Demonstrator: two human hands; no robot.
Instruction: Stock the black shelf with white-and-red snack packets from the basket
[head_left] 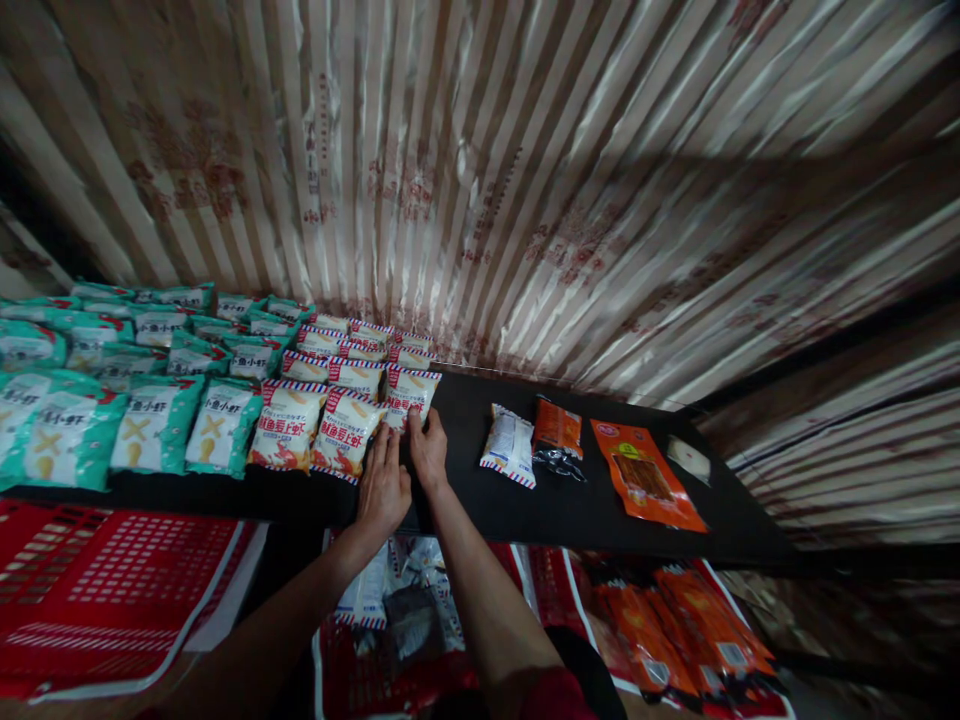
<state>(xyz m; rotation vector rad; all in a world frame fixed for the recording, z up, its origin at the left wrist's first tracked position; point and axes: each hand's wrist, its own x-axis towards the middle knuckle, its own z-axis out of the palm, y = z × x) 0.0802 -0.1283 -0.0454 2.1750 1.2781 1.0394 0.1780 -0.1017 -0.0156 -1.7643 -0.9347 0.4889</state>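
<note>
My left hand (385,487) lies with its fingers stretched out, tips at the lower left of a white snack bag (409,393) with red lettering and a striped top edge. My right hand (429,452) pinches that bag at its lower right corner, thumb in front; its other fingers are partly hidden. Just left of my hands stands a matching white bag (345,430), with another bag of the kind (285,425) beside it. More of these bags are lined up behind, several rows deep.
Teal snack bags (150,425) fill the left of the black table (465,510). To the right lie a white bag (510,445), an orange-black packet (558,435), an orange packet (649,475) and a whitish item (688,458). Red baskets (112,600) stand below; striped sheeting (480,180) hangs behind.
</note>
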